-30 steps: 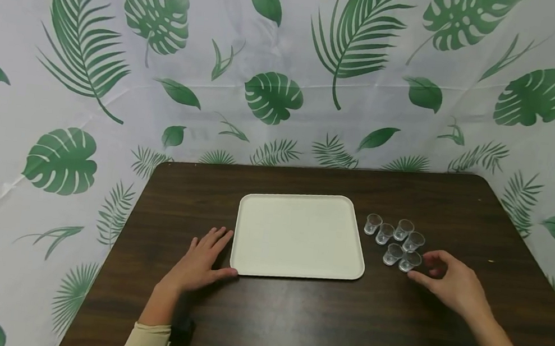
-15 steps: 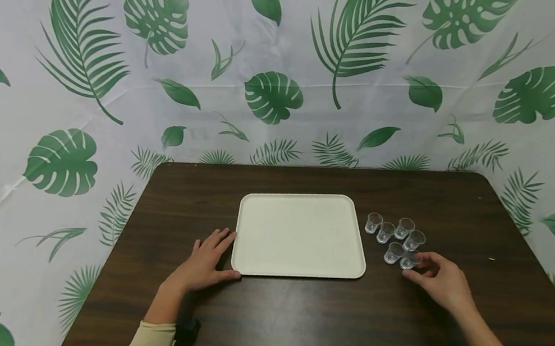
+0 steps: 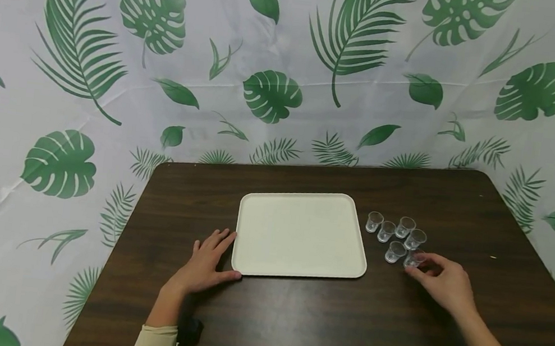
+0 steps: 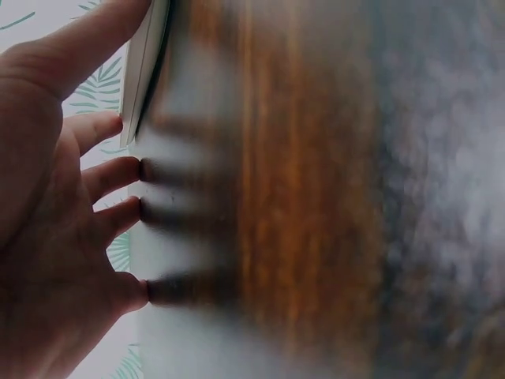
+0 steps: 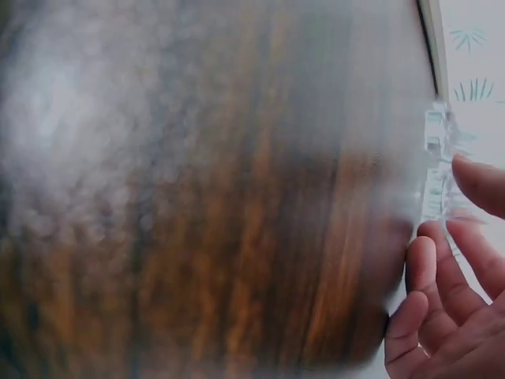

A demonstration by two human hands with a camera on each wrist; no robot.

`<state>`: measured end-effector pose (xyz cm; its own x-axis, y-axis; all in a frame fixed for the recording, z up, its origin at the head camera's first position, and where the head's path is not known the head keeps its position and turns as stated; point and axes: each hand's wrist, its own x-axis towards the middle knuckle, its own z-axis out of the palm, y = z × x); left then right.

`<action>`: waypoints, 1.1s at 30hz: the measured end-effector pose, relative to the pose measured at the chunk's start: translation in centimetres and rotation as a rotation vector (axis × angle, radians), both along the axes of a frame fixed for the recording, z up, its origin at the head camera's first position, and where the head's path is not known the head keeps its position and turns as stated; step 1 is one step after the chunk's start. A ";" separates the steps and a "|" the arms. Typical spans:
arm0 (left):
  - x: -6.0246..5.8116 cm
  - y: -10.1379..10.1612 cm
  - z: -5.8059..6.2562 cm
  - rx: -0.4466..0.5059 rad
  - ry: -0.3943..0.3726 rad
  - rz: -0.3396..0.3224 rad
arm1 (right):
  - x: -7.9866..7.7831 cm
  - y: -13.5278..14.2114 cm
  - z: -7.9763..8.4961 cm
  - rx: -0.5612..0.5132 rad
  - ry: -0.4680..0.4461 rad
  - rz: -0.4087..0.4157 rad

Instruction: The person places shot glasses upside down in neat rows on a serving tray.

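- Head: the left hand is lying wide-spread against the tray's left edge, perhaps steadying it; right of the tray, the right hand is pinching the nearest clear cup.
- Left wrist: three fingertips are resting on the table, seemingly for support.
- Right wrist: thumb and fingers are flanking the blurred cup, apparently for control.

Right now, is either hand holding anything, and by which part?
The right hand seems to pinch one clear cup by its side; the left hand holds nothing and rests at the edge of the tray.
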<state>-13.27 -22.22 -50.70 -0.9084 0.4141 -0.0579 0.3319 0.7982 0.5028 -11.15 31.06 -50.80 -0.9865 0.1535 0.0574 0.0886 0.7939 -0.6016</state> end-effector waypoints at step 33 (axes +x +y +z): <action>0.1 0.1 -0.3 0.041 -0.017 0.012 | -6.2 -19.1 3.0 -0.310 0.158 0.308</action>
